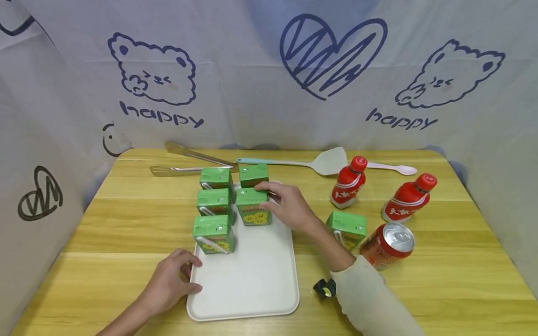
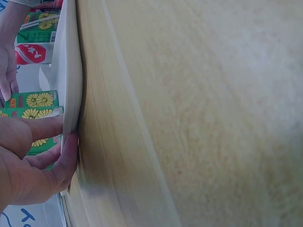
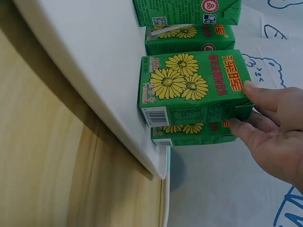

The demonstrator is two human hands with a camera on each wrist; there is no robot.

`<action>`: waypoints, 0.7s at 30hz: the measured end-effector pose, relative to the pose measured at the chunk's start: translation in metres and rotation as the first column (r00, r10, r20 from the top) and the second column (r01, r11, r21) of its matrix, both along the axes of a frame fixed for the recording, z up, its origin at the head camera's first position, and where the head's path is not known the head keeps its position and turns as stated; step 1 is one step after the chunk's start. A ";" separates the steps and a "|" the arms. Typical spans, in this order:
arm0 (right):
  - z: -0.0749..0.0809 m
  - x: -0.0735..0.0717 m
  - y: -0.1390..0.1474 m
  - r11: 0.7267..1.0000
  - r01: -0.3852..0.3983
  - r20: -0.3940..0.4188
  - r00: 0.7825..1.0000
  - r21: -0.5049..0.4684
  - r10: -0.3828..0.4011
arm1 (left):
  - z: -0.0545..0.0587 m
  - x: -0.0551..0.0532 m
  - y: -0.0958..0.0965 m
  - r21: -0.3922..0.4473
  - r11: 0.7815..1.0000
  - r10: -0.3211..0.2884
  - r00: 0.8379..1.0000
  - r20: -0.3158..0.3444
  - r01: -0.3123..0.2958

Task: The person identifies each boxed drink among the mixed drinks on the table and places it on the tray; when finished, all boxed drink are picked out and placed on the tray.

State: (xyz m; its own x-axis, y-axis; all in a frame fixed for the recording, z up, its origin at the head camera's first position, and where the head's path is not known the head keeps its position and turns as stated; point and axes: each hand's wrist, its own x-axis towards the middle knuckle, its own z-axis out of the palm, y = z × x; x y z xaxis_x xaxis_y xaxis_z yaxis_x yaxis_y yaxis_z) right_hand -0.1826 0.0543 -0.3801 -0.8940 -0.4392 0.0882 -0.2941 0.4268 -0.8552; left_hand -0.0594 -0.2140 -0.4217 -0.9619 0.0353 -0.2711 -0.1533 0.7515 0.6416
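Observation:
On the white tray (image 1: 260, 280), green drink cartons printed with yellow flowers stand in two columns. Three are along the left side, the nearest carton (image 1: 211, 227) carrying a white straw. My right hand (image 1: 290, 205) holds another carton (image 3: 189, 78) by its top end between thumb and fingers, just in front of the far carton (image 1: 254, 175) of the second column. The held carton's base is at the tray surface; whether it bears on it I cannot tell. At the tray's left rim, my left hand (image 1: 170, 280) pinches the edge, as the left wrist view shows.
Right of the tray stand one more carton (image 1: 350, 224), a cola can (image 1: 384, 247) and two red bottles (image 1: 349, 184). Metal tongs (image 1: 197, 156), a spatula (image 1: 328, 162) and a pink spoon (image 1: 399, 169) lie at the back. A small black object (image 1: 325, 288) lies near the right sleeve.

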 end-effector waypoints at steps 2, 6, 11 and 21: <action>0.002 0.000 0.001 1.000 -0.003 0.018 1.000 0.018 0.002 | 0.001 0.000 0.000 0.003 1.000 -0.002 1.000 -0.005 0.002; 0.006 -0.001 0.002 0.994 -0.025 0.005 1.000 0.103 0.025 | 0.001 0.000 0.000 0.003 1.000 -0.006 1.000 -0.012 0.006; 0.011 0.002 0.008 0.972 -0.034 -0.060 0.997 0.234 0.049 | 0.001 0.000 0.000 -0.001 1.000 -0.002 1.000 -0.015 0.002; 0.038 0.026 0.042 0.977 0.026 -0.103 0.995 0.212 -0.004 | 0.001 0.000 0.000 -0.003 1.000 -0.002 1.000 -0.013 0.002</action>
State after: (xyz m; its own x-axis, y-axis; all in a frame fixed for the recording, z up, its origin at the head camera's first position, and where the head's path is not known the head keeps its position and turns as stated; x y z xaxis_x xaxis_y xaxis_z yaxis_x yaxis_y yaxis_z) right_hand -0.1571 0.0964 -0.3418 -0.8920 -0.4441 0.0844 -0.3663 0.6006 -0.7106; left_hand -0.0594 -0.2141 -0.4211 -0.9654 0.0361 -0.2582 -0.1433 0.7540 0.6411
